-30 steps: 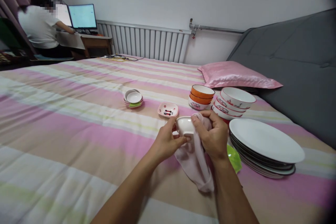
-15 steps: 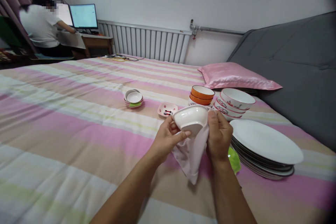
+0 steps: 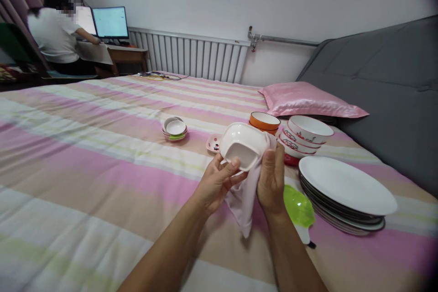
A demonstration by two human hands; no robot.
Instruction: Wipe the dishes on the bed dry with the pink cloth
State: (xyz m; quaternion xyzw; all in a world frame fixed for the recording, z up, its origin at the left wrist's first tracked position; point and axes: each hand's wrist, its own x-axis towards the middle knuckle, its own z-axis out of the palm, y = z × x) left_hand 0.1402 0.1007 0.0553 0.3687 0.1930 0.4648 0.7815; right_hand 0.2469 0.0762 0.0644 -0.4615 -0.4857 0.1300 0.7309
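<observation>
My left hand [image 3: 216, 182] grips the near edge of a small white dish [image 3: 242, 146], which is tilted with its underside facing me. My right hand [image 3: 271, 178] holds a pale pink cloth [image 3: 243, 200] against the dish's right side; the cloth hangs down between my wrists. Both hands are raised above the striped bedspread [image 3: 102, 155]. A green plastic spoon-shaped dish [image 3: 299, 207] lies on the bed just right of my right wrist.
To the right are a stack of white plates [image 3: 345, 191], stacked patterned bowls [image 3: 306, 134] and orange bowls [image 3: 264, 122]. A small dotted dish [image 3: 212, 142] and a pile of little saucers [image 3: 174, 128] lie further out. A pink pillow [image 3: 308, 99], a grey headboard and, far left, a seated person [image 3: 51, 32] at a desk.
The dish has been turned over from upright to bottom-towards-me and lifted slightly. My right hand slid lower with the cloth, uncovering the green dish on the bed.
</observation>
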